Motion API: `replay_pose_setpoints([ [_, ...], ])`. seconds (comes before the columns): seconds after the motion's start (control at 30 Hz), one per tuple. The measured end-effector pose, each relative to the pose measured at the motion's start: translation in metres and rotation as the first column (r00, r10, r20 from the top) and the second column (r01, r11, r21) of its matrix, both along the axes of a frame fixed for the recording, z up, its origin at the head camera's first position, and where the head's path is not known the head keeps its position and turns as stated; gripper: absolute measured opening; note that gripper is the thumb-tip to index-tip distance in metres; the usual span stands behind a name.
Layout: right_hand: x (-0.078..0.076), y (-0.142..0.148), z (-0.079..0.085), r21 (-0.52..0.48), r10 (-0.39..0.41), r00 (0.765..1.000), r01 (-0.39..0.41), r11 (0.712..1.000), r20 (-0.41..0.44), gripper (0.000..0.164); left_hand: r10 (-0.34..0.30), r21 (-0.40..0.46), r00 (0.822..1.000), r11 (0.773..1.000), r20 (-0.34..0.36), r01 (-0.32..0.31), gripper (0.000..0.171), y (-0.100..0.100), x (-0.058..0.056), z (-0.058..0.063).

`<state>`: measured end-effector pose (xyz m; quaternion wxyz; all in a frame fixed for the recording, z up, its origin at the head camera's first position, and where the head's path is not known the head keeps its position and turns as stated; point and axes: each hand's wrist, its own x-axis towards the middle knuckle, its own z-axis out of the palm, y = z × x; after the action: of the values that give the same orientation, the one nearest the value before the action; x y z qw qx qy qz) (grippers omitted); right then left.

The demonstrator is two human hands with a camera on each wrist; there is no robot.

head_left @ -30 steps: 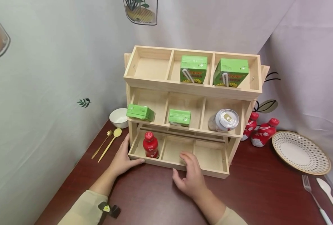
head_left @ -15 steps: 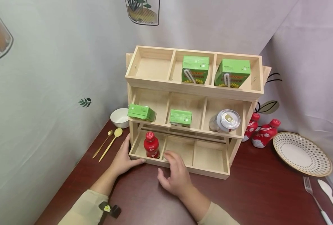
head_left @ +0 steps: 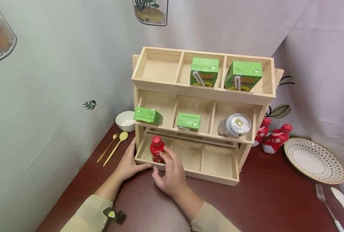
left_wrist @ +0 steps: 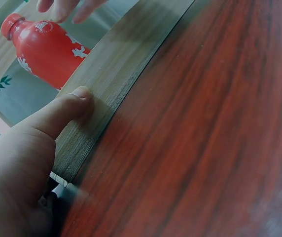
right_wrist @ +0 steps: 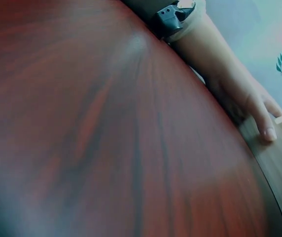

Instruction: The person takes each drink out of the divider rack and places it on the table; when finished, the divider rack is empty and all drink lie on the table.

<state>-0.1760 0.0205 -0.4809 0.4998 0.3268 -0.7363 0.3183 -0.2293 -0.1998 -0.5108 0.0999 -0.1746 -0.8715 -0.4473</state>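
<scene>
A tiered wooden rack (head_left: 206, 176) stands on the table with three trays, each split into compartments. My left hand (head_left: 127, 167) holds the left front corner of its lowest tray, the thumb on the front board and the fingers along the side. A red drink bottle (head_left: 156, 145) stands upright in that tray's left compartment. My right hand (head_left: 172, 175) is at the front board beside the bottle, fingers loosely bent, with the fingertips overlapping the bottle in the head view. From the left wrist, a small gap shows between the right fingers (left_wrist: 64, 9) and the bottle.
Green drink cartons (head_left: 205, 66) sit in the upper and middle trays, and a silver can (head_left: 235, 125) in the middle tray's right compartment. Right: two red bottles (head_left: 275, 140), a dotted plate (head_left: 314, 159), a fork (head_left: 324, 199) and a white spoon. Left: a white bowl (head_left: 126, 121) and gold-coloured spoons (head_left: 116, 148).
My right hand has moved left along the rack's front, from the middle compartment to the red bottle. My left hand keeps its place at the corner.
</scene>
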Motion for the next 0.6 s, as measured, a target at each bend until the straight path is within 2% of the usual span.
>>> replay_pose_setpoints([
  [0.2, -0.0068, -0.0085, -0.0020, -0.023, -0.062, 0.998, 0.062, 0.998, 0.020, 0.073, 0.001, -0.005, 1.000, 1.000, 0.006, -0.001, 0.129, 0.0001, 0.0009, 0.0020],
  [0.33, -0.0087, -0.0104, -0.0034, -0.037, -0.095, 0.992, 0.098, 0.994, 0.083, 0.077, -0.001, 0.003, 1.000, 1.000, -0.007, 0.001, 0.130, 0.0002, 0.0010, 0.0031],
  [0.4, -0.0078, -0.0103, -0.0049, -0.031, -0.124, 0.981, 0.130, 0.991, 0.152, 0.078, -0.007, 0.007, 1.000, 1.000, -0.016, 0.007, 0.130, 0.0008, 0.0009, 0.0038],
  [0.5, -0.0049, -0.0099, -0.0064, 0.005, -0.174, 0.948, 0.179, 0.984, 0.268, 0.077, -0.019, 0.009, 1.000, 1.000, -0.021, 0.019, 0.129, 0.0013, 0.0009, 0.0040],
  [0.6, -0.0034, -0.0099, -0.0073, 0.035, -0.190, 0.921, 0.189, 0.981, 0.340, 0.074, -0.015, 0.011, 1.000, 1.000, -0.017, 0.015, 0.129, 0.0013, 0.0017, 0.0038],
])
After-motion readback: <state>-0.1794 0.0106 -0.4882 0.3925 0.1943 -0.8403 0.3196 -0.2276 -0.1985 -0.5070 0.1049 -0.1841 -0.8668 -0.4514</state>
